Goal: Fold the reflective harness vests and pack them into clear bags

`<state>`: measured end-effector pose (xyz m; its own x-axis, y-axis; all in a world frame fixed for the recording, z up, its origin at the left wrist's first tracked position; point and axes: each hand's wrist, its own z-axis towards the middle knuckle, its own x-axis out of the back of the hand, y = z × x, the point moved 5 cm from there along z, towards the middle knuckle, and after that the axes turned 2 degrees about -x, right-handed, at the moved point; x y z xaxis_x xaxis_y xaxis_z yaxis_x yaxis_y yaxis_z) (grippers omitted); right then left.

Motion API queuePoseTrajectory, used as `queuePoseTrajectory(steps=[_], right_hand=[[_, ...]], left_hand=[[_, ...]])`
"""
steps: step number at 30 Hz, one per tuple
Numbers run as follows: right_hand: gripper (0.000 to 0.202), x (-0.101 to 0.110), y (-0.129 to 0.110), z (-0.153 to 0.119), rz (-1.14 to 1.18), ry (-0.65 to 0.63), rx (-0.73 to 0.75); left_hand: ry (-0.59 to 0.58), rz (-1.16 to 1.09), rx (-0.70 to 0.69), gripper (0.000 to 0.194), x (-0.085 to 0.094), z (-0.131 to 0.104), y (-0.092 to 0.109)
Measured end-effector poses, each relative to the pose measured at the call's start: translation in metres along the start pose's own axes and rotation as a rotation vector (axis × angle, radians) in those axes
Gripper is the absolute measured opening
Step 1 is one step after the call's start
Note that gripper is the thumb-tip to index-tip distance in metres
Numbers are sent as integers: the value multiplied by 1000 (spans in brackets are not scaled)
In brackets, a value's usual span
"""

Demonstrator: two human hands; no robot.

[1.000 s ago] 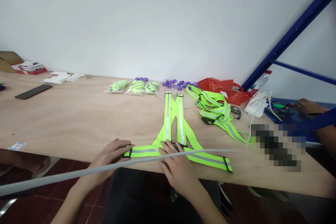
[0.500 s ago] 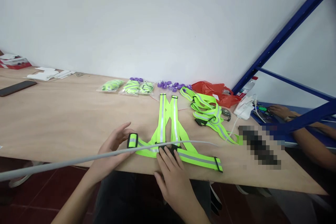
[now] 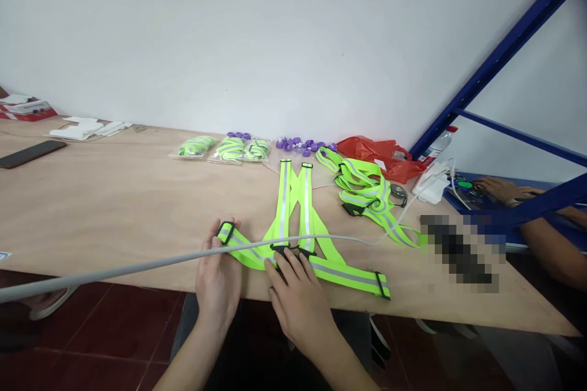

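A fluorescent green reflective vest (image 3: 283, 208) made of straps with silver stripes lies spread on the table before me. My left hand (image 3: 219, 287) grips the strap's left end by its black slider buckle (image 3: 226, 233), fingers behind it and thumb in front. That end is tilted up off the table. My right hand (image 3: 302, 308) rests flat, fingers stretched over the black buckle (image 3: 280, 250) where the straps meet and partly hiding it. The right side strap (image 3: 351, 278) lies along the table, ending in another black slider. A grey cable (image 3: 160, 261) crosses the view in front of the vest.
Bagged green vests (image 3: 229, 149) and purple pieces (image 3: 298, 146) lie along the wall. To the right are a tangled green vest (image 3: 364, 183), a red plastic bag (image 3: 380, 156) and a blue metal frame (image 3: 504, 49). Another person's arm (image 3: 550, 250) reaches in beyond it.
My left hand has moved right and closed on the left strap end, which is now lifted and turned. My right hand stays on the middle buckle, its fingers slightly shifted.
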<state>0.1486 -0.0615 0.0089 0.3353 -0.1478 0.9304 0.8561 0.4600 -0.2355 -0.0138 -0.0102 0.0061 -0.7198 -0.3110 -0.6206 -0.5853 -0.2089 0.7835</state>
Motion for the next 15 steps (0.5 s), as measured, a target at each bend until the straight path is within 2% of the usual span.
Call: queuePoseTrajectory(steps=[3,7,11,15], right_hand=[[45,1,-1,0,-21,23,-2],[46,1,-2,0,-32,28,-11],[50,1,0,-3,-57,28,29],[53,0,3,-6,-77,30,68]], left_hand=[[56,-76,166,28,15,-3,1],[12,-172,406,23,25,-19,4],[-6,-288,588,28,15,-40,-7],[0,-288,641,30,-4,-48,-23]])
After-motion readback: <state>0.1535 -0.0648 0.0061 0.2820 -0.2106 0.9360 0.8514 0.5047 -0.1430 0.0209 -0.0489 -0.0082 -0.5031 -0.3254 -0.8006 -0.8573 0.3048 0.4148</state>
